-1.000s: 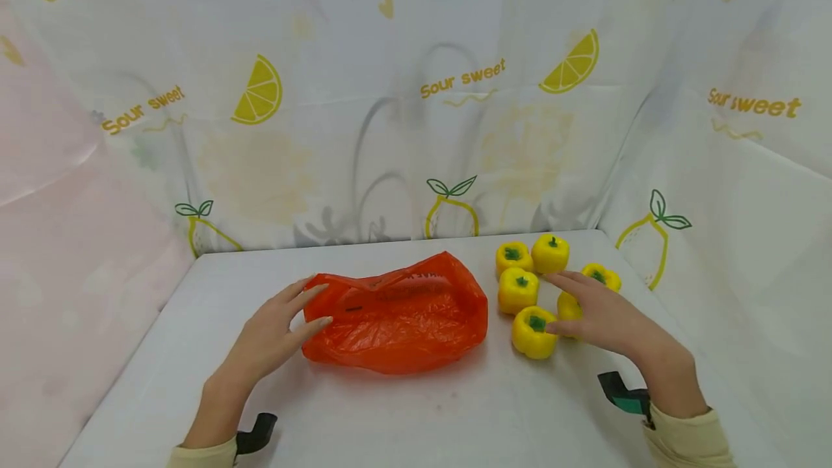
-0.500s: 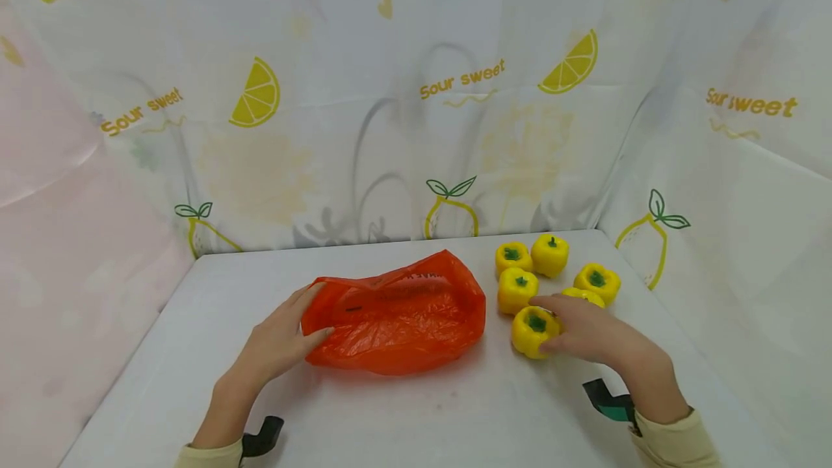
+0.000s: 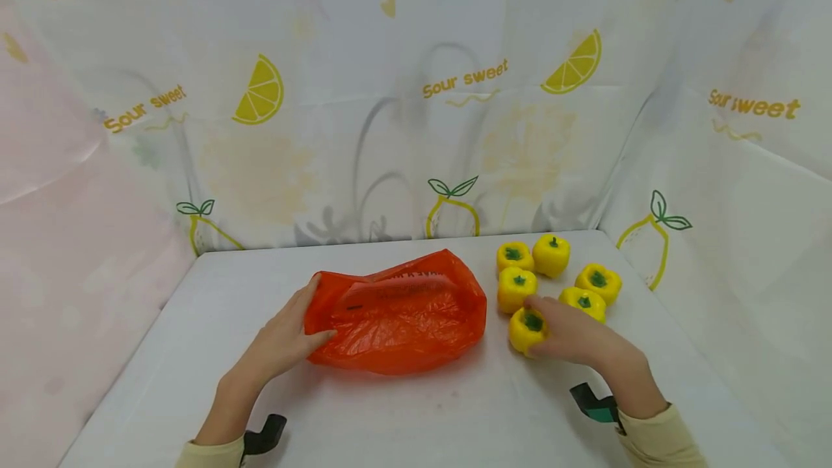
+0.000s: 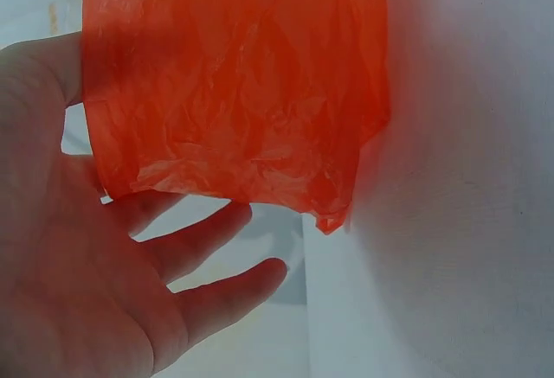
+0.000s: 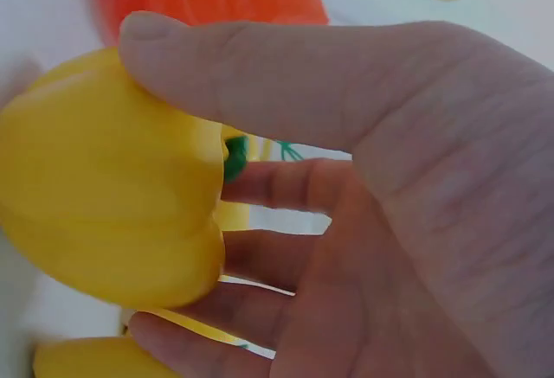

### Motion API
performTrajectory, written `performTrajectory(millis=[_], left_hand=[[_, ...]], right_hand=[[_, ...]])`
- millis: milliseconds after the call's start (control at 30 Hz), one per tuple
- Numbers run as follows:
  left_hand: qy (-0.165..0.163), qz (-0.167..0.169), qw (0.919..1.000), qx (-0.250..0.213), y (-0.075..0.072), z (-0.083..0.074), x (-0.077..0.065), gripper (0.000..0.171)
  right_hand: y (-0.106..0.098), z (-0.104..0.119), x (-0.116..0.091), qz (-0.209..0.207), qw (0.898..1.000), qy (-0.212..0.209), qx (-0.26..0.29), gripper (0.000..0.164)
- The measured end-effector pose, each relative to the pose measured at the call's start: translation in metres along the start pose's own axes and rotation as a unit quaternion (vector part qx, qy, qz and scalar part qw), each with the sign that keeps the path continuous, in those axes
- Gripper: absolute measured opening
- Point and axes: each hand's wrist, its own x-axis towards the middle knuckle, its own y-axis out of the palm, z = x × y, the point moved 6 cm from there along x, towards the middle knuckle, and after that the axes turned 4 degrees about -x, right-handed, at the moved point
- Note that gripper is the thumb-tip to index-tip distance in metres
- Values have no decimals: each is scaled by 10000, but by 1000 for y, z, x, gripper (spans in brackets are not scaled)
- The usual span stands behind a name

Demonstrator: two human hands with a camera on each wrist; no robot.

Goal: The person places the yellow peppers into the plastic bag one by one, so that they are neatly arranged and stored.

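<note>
A red plastic bag lies on the table in the head view, its mouth gaping. My left hand is at the bag's left end, thumb on the near side, fingers at the far side. The left wrist view shows this hand's fingers spread and fairly straight, partly hidden by the bag. My right hand holds the nearest yellow bell pepper between thumb and fingers. In the right wrist view the thumb lies on one side of this pepper, with fingers around the other.
Several more yellow bell peppers stand behind and right of the held one, including one touching or close to it and another beside my right hand. Printed cloth walls the table's back and sides.
My right hand has moved left and closed around the nearest pepper, which has shifted slightly left. My left hand has moved slightly in to the bag's left end.
</note>
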Motion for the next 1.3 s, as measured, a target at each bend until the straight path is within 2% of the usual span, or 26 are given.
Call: performTrajectory(millis=[167,367,567,700,933,1300], left_hand=[[52,57,9997,-227,1,0,0,98],[154,62,9991,-390,2,0,0,99],[279,47,9983,-506,4,-1,3,102],[271,59,9984,-487,5,0,4,102],[256,58,9981,-566,6,2,3,102],[241,139,9974,-668,10,3,4,104]], right_hand=[[3,3,6,-134,9998,-85,-117,63],[2,7,6,-165,9990,-380,-182,56],[-12,11,-3,-415,9969,-654,117,63],[-22,15,-6,-702,9941,-809,174,61],[-32,37,-7,-1278,9851,-1111,305,62],[-34,74,2,-1447,9745,-1442,932,65]])
